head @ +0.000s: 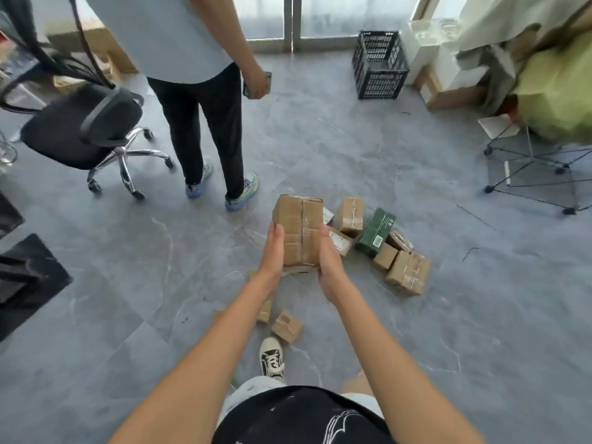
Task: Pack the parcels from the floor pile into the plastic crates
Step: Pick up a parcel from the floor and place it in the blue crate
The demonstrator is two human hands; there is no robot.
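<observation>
I hold a taped brown cardboard parcel [299, 225] above the floor between both hands. My left hand [274, 248] presses flat against its left side with straight fingers. My right hand [326, 257] cups its right side, thumb on the near face and fingers hidden beneath. The floor pile [405, 272] lies just right of the parcel, with several small brown boxes and a green box [374, 232]. Two small boxes [286, 326] lie near my shoe. A black plastic crate [379, 65] stands far back by the window.
Another person [205, 116] stands at the left of the pile, phone in hand. A black office chair [86, 129] is at the far left. A wire-frame cart [531, 168], a green bundle and cardboard boxes crowd the right. Dark mats lie at the left edge.
</observation>
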